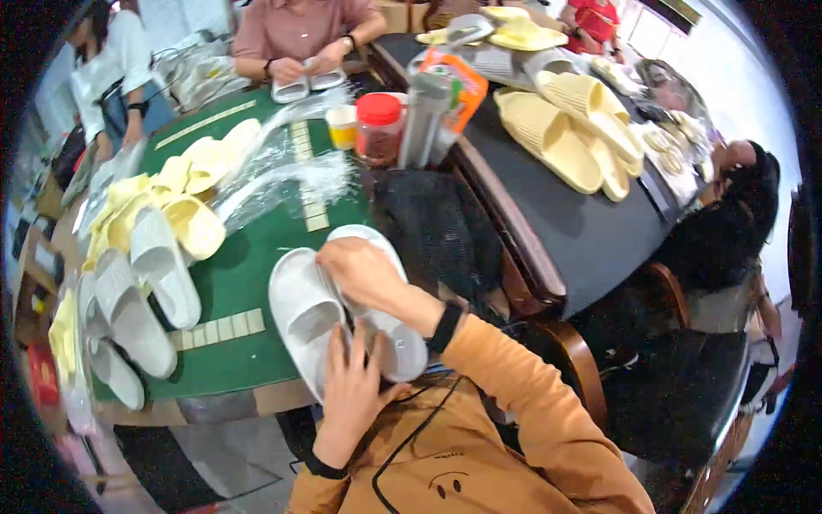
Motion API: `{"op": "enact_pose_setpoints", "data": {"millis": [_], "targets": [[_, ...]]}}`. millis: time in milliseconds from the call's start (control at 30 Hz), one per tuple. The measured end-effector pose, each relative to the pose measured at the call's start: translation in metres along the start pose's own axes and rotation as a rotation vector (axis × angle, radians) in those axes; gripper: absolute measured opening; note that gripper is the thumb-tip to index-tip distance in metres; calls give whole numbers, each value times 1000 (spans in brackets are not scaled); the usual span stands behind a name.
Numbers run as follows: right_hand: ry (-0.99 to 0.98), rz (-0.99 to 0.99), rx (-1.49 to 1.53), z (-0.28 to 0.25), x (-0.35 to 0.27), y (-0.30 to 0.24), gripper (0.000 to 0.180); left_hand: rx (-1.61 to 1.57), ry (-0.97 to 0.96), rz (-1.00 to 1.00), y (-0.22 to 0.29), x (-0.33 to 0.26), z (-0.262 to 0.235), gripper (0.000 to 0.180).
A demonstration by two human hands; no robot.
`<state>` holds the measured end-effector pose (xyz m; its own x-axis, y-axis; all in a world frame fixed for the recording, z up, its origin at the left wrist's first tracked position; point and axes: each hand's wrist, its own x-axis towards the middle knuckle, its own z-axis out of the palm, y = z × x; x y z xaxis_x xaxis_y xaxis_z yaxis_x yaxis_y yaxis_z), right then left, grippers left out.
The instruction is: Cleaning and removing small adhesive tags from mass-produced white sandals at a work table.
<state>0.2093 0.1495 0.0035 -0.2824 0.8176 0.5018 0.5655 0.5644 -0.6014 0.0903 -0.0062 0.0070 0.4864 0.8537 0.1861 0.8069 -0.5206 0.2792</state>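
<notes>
A pair of light grey slide slippers (pixel 295 278) lies side by side, soles down, at the near edge of the green-topped table in front of me. My left hand (pixel 349 398) rests over their near ends, its fingers stretched out and slightly apart along the inner edges. Curled in a closed grip, my right hand (pixel 368 272) is over the far part of the right slipper (pixel 401 347), by the gap between the two. Whatever its fingertips pinch is hidden beneath the hand.
More grey slippers (pixel 133 313) and yellow slippers (pixel 195 224) crowd the green table's left. Clear plastic bags (pixel 287 184), a red-lidded jar (pixel 378 128) and a yellow cup (pixel 342 127) sit farther back. Yellow slippers (pixel 548 141) lie on the dark table at right. Several people sit around.
</notes>
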Motion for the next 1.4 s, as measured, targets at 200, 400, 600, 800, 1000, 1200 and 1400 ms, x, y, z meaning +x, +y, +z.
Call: {"op": "enact_pose_setpoints", "data": {"millis": [200, 400, 600, 800, 1000, 1200, 1400], "targets": [[-13, -11, -31, 0, -2, -5, 16, -22, 28, 6, -1, -2, -4, 82], [-6, -19, -23, 0, -1, -5, 14, -45, -57, 73, -10, -1, -18, 79], [-18, -9, 4, -3, 1, -6, 14, -249, -96, 188, -36, 13, -80, 58], [1, 74, 164, -5, 0, 2, 18, -251, -64, 54, -52, 58, -109, 34], [32, 137, 293, -5, 4, 0, 20, -126, 116, 149, -74, 71, -54, 46], [103, 49, 226, -7, 3, 1, 18, -3, 199, 137, -73, 75, -28, 71], [256, 5, -31, -24, 4, -12, 15, -21, 249, 103, -69, 73, -21, 69]]}}
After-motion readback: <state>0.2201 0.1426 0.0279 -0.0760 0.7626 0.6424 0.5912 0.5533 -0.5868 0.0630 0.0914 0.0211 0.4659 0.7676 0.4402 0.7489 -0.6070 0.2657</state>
